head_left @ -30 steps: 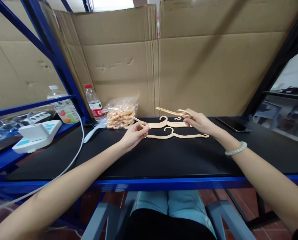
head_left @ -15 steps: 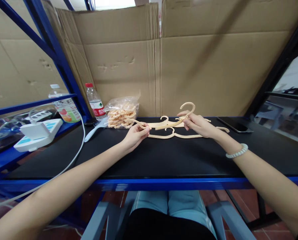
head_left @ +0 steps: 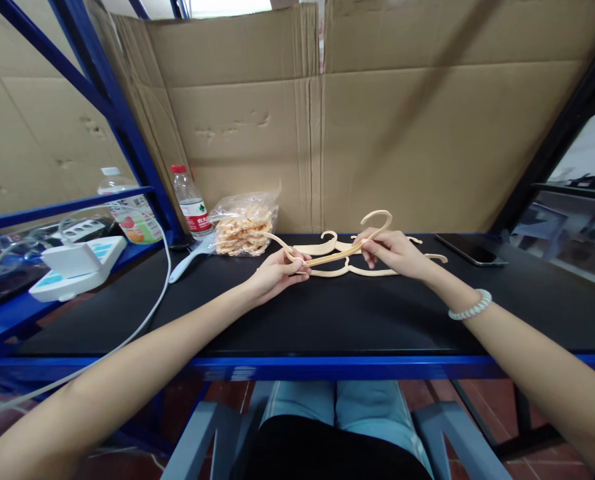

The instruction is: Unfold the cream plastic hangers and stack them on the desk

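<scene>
L hand [head_left: 276,272] & R hand [head_left: 390,252] pinch cream hanger [head_left: 334,256] btwn them; bare black tabletop [head_left: 352,320] twd front edge; phone [head_left: 470,249] nr R rear edge.

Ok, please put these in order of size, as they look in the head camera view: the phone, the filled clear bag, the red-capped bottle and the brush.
1. Clear bag
2. Red-capped bottle
3. Phone and brush: too alike to rank

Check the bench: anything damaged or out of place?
White cable droops across the left of the black tabletop and over its front edge, a possible snag. Cardboard behind shows scuffs or dents. No spill visible.
</scene>
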### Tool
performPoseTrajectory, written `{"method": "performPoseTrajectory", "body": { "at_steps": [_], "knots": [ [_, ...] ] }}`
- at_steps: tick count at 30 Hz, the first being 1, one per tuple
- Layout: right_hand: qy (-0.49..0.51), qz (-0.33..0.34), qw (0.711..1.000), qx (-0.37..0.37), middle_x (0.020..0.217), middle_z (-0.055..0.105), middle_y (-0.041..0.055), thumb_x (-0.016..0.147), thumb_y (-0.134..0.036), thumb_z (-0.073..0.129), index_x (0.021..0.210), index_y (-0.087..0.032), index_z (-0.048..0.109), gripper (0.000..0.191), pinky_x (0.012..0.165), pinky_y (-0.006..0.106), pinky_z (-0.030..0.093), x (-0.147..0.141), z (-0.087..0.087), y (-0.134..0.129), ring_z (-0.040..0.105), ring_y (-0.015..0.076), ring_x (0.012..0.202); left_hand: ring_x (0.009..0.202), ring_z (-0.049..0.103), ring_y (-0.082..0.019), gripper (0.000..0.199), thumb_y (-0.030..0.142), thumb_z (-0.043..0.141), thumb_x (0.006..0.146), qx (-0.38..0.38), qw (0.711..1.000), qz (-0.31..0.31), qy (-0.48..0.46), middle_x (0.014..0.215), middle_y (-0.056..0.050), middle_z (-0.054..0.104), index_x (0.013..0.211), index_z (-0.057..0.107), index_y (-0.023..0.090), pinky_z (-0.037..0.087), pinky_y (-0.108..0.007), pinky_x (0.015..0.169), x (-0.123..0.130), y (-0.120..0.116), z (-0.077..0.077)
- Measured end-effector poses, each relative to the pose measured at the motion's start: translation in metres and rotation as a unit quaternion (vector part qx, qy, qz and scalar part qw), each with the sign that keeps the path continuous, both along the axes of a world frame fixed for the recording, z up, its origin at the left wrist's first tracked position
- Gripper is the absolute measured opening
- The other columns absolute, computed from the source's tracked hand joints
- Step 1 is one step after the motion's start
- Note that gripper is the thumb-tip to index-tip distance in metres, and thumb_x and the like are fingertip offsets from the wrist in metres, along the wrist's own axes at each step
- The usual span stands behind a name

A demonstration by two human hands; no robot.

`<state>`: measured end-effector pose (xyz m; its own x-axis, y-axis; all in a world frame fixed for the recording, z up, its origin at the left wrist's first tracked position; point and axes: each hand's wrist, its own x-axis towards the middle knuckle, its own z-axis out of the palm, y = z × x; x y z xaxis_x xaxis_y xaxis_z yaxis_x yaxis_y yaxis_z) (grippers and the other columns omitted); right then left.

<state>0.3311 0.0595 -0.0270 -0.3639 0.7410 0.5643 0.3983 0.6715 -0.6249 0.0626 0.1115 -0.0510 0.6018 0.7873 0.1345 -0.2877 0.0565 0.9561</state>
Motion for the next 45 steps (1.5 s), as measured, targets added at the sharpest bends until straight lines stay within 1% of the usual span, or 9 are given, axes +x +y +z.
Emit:
{"method": "performPoseTrajectory", "body": {
  "at_steps": [4, 7, 14, 21, 25, 29, 33, 38, 45],
  "knots": [
    [0.006, 0.004, 1.000, 0.000, 0.083, 0.061, 0.0062, 0.092, -0.047, 0.049, 0.079, -0.015, 0.061, 0.037, 0.055, 0.028, 0.051, -0.003, 0.001, -0.002, 0.057, 0.0120, 0.057, 0.071, 0.060, -0.012, 0.025, 0.017, 0.076, 0.067, 0.007, 1.000, -0.026, 0.003, 0.089, -0.003, 0.059, 0.074, 0.052, 0.014, 0.049, -0.031, 0.074, 0.000, -0.001, 0.002],
    [0.005, 0.001, 1.000, 0.026, 0.085, 0.062, 0.0060, 0.093, -0.045, 0.047, 0.086, -0.016, 0.064, 0.034, 0.058, 0.028, 0.052, -0.007, 0.002, -0.004, 0.058, 0.0129, 0.061, 0.068, 0.059, -0.012, 0.026, 0.015, 0.076, 0.064, 0.009, 1.000, -0.029, 0.000, 0.083, -0.003, 0.060, 0.071, 0.051, 0.014, 0.048, -0.029, 0.071, 0.000, -0.001, 0.002],
    [-0.027, -0.017, 0.995, 0.098, 0.074, 0.062, 0.0056, 0.095, -0.040, 0.043, 0.073, -0.018, 0.063, 0.037, 0.065, 0.031, 0.050, -0.013, 0.000, -0.009, 0.061, 0.0174, 0.073, 0.062, 0.056, -0.011, 0.025, 0.008, 0.072, 0.059, 0.016, 1.000, -0.005, -0.012, 0.071, -0.002, 0.060, 0.065, 0.049, 0.014, 0.044, -0.024, 0.062, -0.001, 0.001, 0.001],
    [-0.027, -0.035, 0.990, 0.136, 0.072, 0.064, 0.0045, 0.096, -0.039, 0.042, 0.090, -0.020, 0.067, 0.032, 0.069, 0.034, 0.050, -0.019, -0.003, -0.012, 0.062, 0.0189, 0.074, 0.057, 0.054, -0.010, 0.028, 0.003, 0.067, 0.055, 0.034, 0.999, 0.017, -0.016, 0.066, 0.000, 0.057, 0.066, 0.044, 0.016, 0.039, -0.020, 0.054, -0.001, 0.002, 0.001],
    [-0.029, -0.045, 0.989, 0.137, 0.071, 0.064, 0.0054, 0.096, -0.042, 0.042, 0.086, -0.021, 0.068, 0.035, 0.076, 0.036, 0.050, -0.021, -0.004, -0.014, 0.063, 0.0213, 0.084, 0.057, 0.054, -0.010, 0.029, 0.002, 0.066, 0.055, 0.034, 0.999, 0.038, -0.015, 0.065, 0.001, 0.058, 0.067, 0.043, 0.016, 0.039, -0.020, 0.054, -0.001, 0.002, 0.001],
    [-0.021, -0.032, 0.990, 0.132, 0.076, 0.064, 0.0056, 0.097, -0.039, 0.042, 0.083, -0.019, 0.067, 0.035, 0.073, 0.034, 0.050, -0.021, -0.007, -0.012, 0.062, 0.0189, 0.077, 0.055, 0.054, -0.009, 0.030, 0.003, 0.067, 0.055, 0.037, 0.998, 0.047, -0.017, 0.064, 0.000, 0.060, 0.067, 0.043, 0.015, 0.039, -0.019, 0.053, -0.001, 0.003, -0.001],
    [-0.014, -0.018, 0.992, 0.124, 0.076, 0.064, 0.0050, 0.097, -0.036, 0.042, 0.085, -0.017, 0.066, 0.033, 0.077, 0.034, 0.050, -0.024, -0.012, -0.011, 0.063, 0.0181, 0.079, 0.053, 0.054, -0.008, 0.030, 0.004, 0.068, 0.055, 0.050, 0.997, 0.054, -0.018, 0.064, 0.001, 0.060, 0.068, 0.043, 0.015, 0.040, -0.018, 0.053, -0.002, 0.004, -0.002],
    [-0.006, -0.047, 0.991, 0.128, 0.077, 0.064, 0.0046, 0.097, -0.034, 0.042, 0.092, -0.017, 0.065, 0.030, 0.070, 0.031, 0.051, -0.029, -0.014, -0.013, 0.063, 0.0167, 0.073, 0.052, 0.054, -0.008, 0.027, 0.004, 0.067, 0.058, 0.060, 0.995, 0.081, -0.024, 0.062, 0.002, 0.059, 0.067, 0.044, 0.015, 0.042, -0.018, 0.052, -0.001, 0.005, -0.005],
    [0.058, -0.074, 0.988, 0.125, 0.081, 0.062, 0.0045, 0.095, -0.037, 0.047, 0.096, -0.016, 0.058, 0.024, 0.061, 0.028, 0.053, -0.037, -0.013, -0.015, 0.062, 0.0141, 0.067, 0.064, 0.063, -0.008, 0.024, 0.001, 0.067, 0.063, 0.013, 0.989, 0.138, -0.045, 0.078, -0.001, 0.064, 0.067, 0.047, 0.013, 0.051, -0.020, 0.066, 0.002, 0.005, -0.003]
  ]
}}
